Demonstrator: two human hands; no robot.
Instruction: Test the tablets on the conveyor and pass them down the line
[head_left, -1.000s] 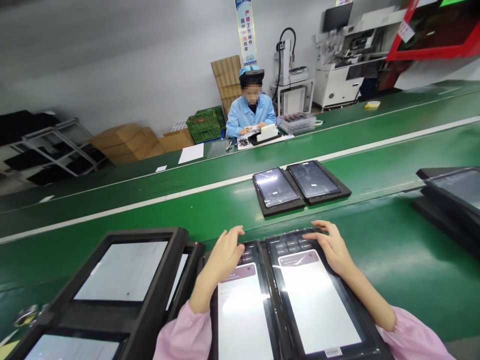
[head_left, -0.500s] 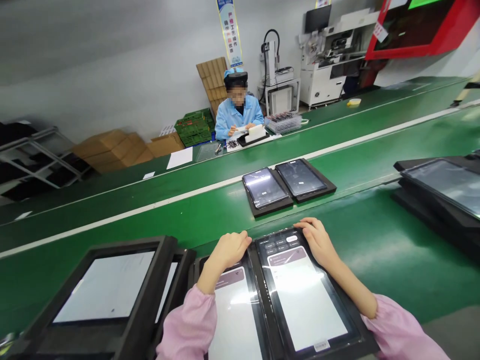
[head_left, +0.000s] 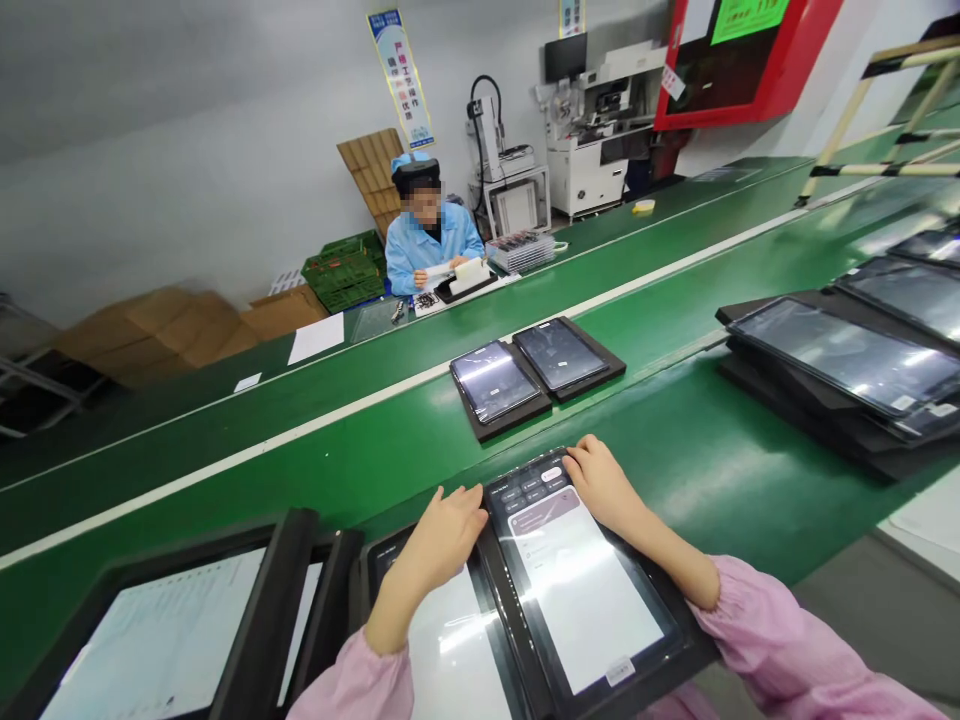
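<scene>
Directly before me a tablet [head_left: 585,590] lies face up on a black foam tray, its screen lit with a white page and a mauve panel. The fingers of my right hand [head_left: 604,487] are bent around its upper right corner. My left hand [head_left: 441,535] curls at its upper left corner, the fingertips by the foam edge. Beneath my left wrist is a second lit tablet [head_left: 465,650], partly covered by the hand and sleeve. To its left stands a black foam tray [head_left: 281,590] with another lit tablet [head_left: 161,630] in it.
Two dark-screened tablets [head_left: 495,383] lie on foam beyond my hands on the green conveyor belt [head_left: 300,455]. More tablets [head_left: 847,350] are stacked on foam at right. Across the belt a co-worker [head_left: 435,235] in blue sits handling a white item. A pipe rack [head_left: 847,140] stands far right.
My view has turned to the right, so the scene sits further left and more stacked tablets show. Both hands stay at the tablet's upper corners; the right fingers are more bent.
</scene>
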